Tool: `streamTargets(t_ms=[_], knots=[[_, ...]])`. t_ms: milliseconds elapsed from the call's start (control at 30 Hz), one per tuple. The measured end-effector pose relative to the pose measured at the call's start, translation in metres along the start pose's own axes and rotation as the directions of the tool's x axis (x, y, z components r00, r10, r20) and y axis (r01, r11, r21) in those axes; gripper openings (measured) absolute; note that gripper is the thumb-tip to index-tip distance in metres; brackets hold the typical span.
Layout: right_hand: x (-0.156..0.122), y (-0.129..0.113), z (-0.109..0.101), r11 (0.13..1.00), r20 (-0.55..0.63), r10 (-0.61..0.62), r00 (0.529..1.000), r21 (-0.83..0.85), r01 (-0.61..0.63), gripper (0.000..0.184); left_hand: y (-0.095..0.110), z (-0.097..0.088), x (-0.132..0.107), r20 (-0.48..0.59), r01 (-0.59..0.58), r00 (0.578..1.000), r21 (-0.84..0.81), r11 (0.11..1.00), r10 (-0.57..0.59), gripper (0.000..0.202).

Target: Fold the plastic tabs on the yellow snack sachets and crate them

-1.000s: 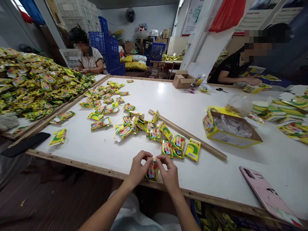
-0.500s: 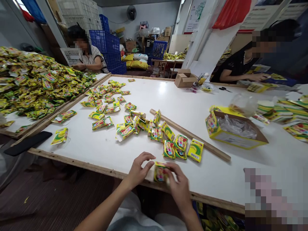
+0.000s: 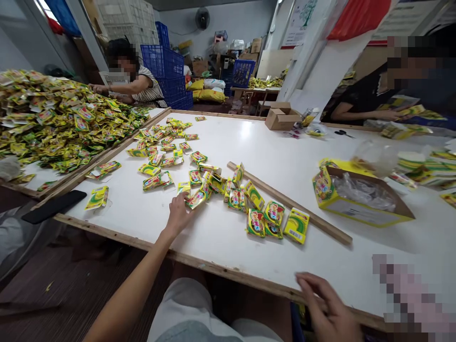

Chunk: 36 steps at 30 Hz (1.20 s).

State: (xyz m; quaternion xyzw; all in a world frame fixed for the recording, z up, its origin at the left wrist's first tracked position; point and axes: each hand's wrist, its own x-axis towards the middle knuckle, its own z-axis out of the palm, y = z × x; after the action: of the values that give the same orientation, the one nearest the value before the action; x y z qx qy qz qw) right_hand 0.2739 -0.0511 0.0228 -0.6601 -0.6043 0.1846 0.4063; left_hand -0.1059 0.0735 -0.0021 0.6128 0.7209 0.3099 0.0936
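Note:
My left hand [image 3: 179, 214] reaches over the white table, its thumb and fingers closed at the near end of a small yellow-and-green carton [image 3: 184, 186]. Another carton [image 3: 197, 196] lies beside those fingertips. Low at the right, past the table's front edge, my right hand [image 3: 329, 308] hangs slightly blurred, fingers apart, with nothing visible in it. Between the hands, farther in, a cluster of printed cartons [image 3: 255, 222] includes a flat one with a barcode [image 3: 297, 225]. More loose cartons [image 3: 156, 137] spread towards the far left.
A wooden strip [image 3: 292, 202] lies diagonally across the table [image 3: 221, 237]. An open display box [image 3: 363, 211] with clear plastic bags stands right. A large pile of packets [image 3: 64, 123] fills the left side. Co-workers [image 3: 146, 85] sit behind. A crate [image 3: 297, 320] shows below the edge.
My left hand has moved left and forward to the loose cartons. My right hand has moved right and down past the edge; the carton formerly between my hands is out of sight. The view has shifted slightly.

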Motion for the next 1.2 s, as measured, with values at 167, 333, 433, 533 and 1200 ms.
streamTargets(t_ms=[167,333,433,533,1200], knots=[[0.021,-0.054,0.074,0.96,0.197,-0.158,0.968,0.262,0.104,0.02,0.032,-0.022,-0.05,0.271,-0.278,0.9,-0.251,0.927,0.343,0.06],[0.041,-0.063,0.126,0.875,0.478,-0.195,0.856,0.479,-0.068,0.04,0.068,-0.017,-0.071,0.281,-0.405,0.783,-0.447,0.798,0.555,0.065],[0.039,-0.058,0.139,0.76,0.398,-0.11,0.911,0.624,-0.181,0.039,0.073,0.002,-0.072,0.085,-0.239,0.938,-0.542,0.806,0.336,0.05],[0.031,-0.053,0.141,0.681,0.29,0.005,0.957,0.7,-0.215,0.043,0.073,0.021,-0.079,0.162,-0.021,0.967,-0.716,0.698,0.196,0.033],[0.035,-0.039,0.127,0.868,0.211,-0.119,0.97,0.497,-0.002,0.022,0.089,0.037,-0.08,0.204,-0.015,0.948,-0.74,0.673,0.246,0.012]])
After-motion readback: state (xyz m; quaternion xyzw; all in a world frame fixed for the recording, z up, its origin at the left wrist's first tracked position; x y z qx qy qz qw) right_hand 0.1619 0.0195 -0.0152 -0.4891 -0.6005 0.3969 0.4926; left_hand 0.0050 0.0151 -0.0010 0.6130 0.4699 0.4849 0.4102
